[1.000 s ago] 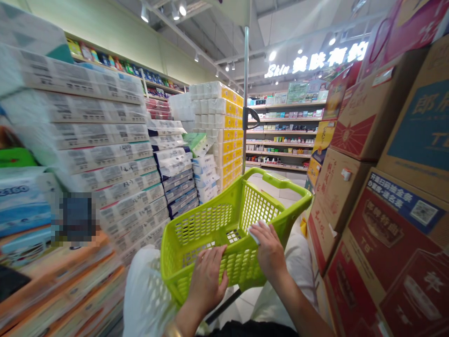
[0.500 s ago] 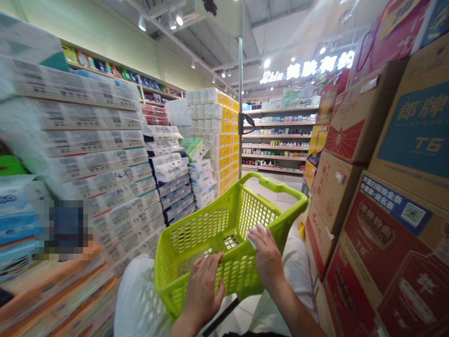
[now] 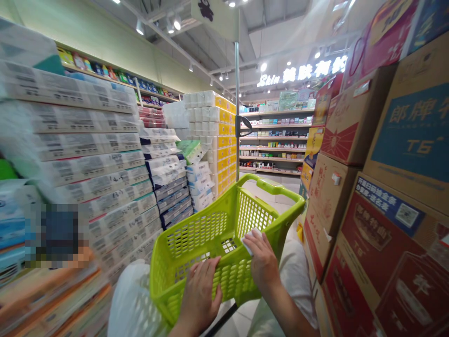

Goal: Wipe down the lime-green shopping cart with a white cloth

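A green basket [image 3: 233, 272] is held tilted low in the aisle, set between two white-trousered legs [image 3: 296, 269], an arrangement by which it is probably stopped from swinging to either side. The near rim is turned toward the body, and so both hands can be brought to it without reaching. The left hand [image 3: 200, 290] is laid along the outer wall, its fingers bent together at the rim and its thumb spread apart lower down; by this the basket is presumably steadied, though whether the rim is truly gripped cannot be told, as the fingertips' undersides are hidden. By the right hand [image 3: 262, 262] a white wad [image 3: 246, 242], perhaps tissue or cloth, is held narrowly under closed fingers, flat against the same rim, so that plastic is met by the wad rather than by bare fingertips. Beneath the basket a dark bar [image 3: 224, 319] is seen slanting toward the body; how it is joined cannot be made out. On the right, cartons [image 3: 372, 224] are stacked, and on the left wrapped packs [image 3: 94, 117] are piled, apparently so that the passage is left between them
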`<state>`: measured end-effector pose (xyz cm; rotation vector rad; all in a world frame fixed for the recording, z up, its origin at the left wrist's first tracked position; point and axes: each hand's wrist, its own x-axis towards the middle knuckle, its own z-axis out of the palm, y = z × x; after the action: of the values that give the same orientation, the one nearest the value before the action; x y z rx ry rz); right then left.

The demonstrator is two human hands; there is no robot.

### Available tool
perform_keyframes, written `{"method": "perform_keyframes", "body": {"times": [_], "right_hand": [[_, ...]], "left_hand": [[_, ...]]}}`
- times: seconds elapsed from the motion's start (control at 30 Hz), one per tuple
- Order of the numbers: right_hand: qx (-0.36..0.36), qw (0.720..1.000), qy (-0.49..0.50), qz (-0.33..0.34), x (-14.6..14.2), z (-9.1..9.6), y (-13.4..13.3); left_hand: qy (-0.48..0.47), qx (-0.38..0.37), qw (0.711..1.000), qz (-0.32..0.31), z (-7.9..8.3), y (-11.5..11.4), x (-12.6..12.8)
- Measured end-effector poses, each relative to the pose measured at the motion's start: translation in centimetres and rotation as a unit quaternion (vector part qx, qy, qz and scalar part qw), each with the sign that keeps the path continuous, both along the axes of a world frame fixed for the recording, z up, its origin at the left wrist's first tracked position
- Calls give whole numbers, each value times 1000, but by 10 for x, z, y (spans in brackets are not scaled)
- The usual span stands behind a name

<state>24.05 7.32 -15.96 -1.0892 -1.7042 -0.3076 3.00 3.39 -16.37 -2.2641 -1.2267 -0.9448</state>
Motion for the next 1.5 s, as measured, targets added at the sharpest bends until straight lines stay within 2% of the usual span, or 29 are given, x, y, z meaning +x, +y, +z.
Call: {"method": "perform_keyframes", "body": {"times": [0.13, 0.3, 0.37, 0.43, 0.53, 0.6, 0.83, 0.93, 1.07, 1.13, 1.3, 1.4, 1.5], "right_hand": [[2, 998, -36, 45, -18, -6, -9], [4, 999, -35, 21, 12, 0, 3], [6, 1000, -17, -3, 16, 2, 6], [2, 1000, -5, -6, 7, 1, 3], [-5, 999, -23, 39, -15, -3, -7], [-11, 998, -30, 53, -20, -4, -10], [-2, 1000, 11, -14, 21, 10, 8], [-3, 1000, 19, -8, 6, 7, 6], [-18, 998, -20, 58, -19, 0, -3], [-18, 998, -22, 53, -13, 1, -2], [5, 1000, 9, -10, 20, 9, 13], [1, 1000, 12, -11, 13, 8, 17], [-9, 1000, -16, 15, 0, 5, 17]], "left_hand": [[4, 3, 1000, 1, 0, 1, 0], [3, -21, 1000, 1, 0, 0, 0], [3, -29, 1000, 1, -1, 0, -1], [3, -28, 1000, 1, -1, 0, -1], [6, -21, 1000, 3, -1, 0, -1], [10, -16, 1000, 2, 1, 0, -1], [11, -7, 1000, -3, 2, 2, 0], [13, -2, 1000, -2, 1, 3, -1], [17, 0, 1000, -4, -1, 8, -6], [18, -3, 1000, -6, -2, 10, -10], [15, -6, 1000, -6, -2, 15, -13], [16, -13, 1000, -7, 0, 19, -13], [20, -23, 999, -9, 2, 24, -15]]}}
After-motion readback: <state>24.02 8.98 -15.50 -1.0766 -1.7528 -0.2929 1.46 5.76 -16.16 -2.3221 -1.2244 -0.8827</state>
